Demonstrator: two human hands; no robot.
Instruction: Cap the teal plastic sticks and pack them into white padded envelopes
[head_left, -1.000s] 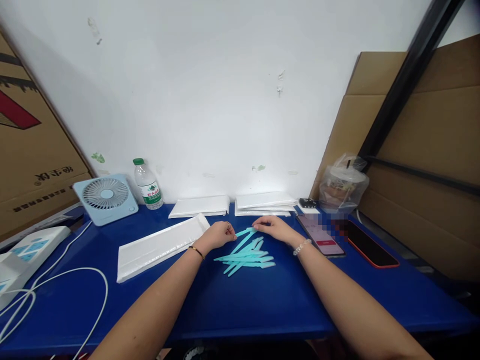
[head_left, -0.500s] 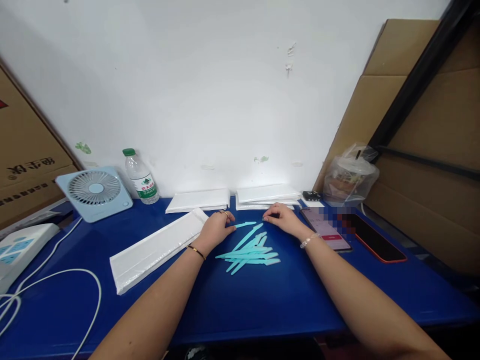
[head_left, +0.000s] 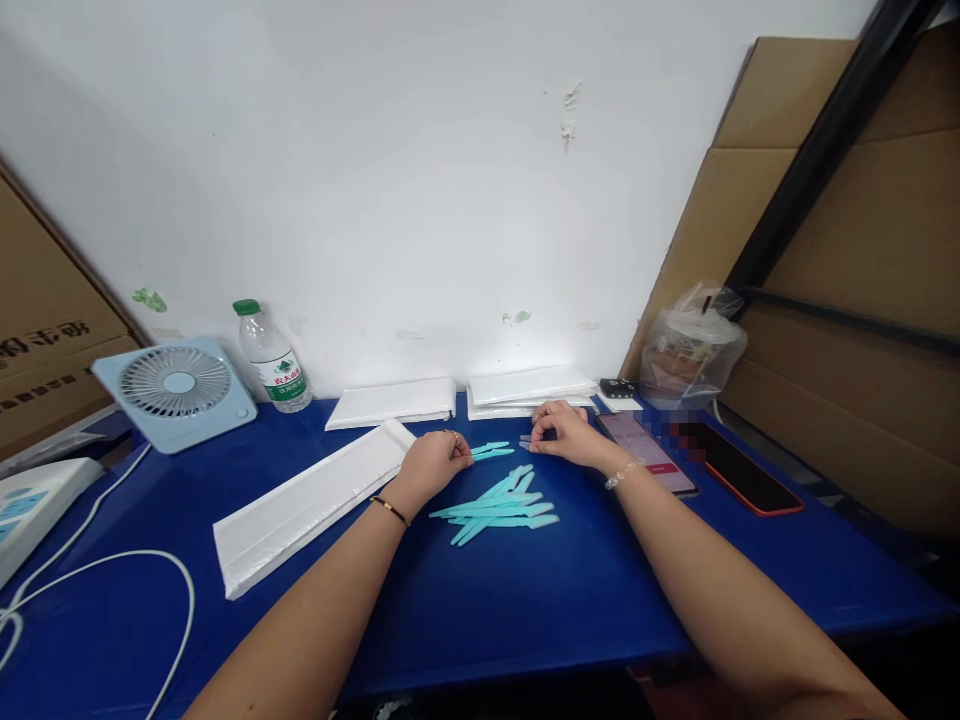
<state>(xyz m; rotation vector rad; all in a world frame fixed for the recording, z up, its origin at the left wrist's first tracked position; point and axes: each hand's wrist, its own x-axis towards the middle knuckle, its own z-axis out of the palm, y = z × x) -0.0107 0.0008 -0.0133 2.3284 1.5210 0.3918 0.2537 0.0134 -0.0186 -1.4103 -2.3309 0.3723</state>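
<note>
My left hand [head_left: 433, 466] is closed in a pinch on the handle ends of two turquoise eyebrow razors [head_left: 493, 449], whose blade ends point right. My right hand [head_left: 561, 432] pinches small clear plastic pieces [head_left: 526, 442] that look like blade caps; their exact number is hard to see. Between my forearms, a fanned pile of several turquoise eyebrow razors [head_left: 499, 510] lies on the blue table [head_left: 517, 610], with paler ends toward the right.
A long white packet [head_left: 315, 505] lies left of my left hand. More white packets [head_left: 394, 402] rest by the wall. A blue fan [head_left: 180, 385], water bottle [head_left: 274, 360] and white cable [head_left: 187, 600] are at left; two phones [head_left: 742, 465] and a bagged cup [head_left: 690, 350] at right.
One razor has left the top of the pile and is now beside the other in my left hand. Clear pieces now show at my right fingertips. The view has shifted slightly.
</note>
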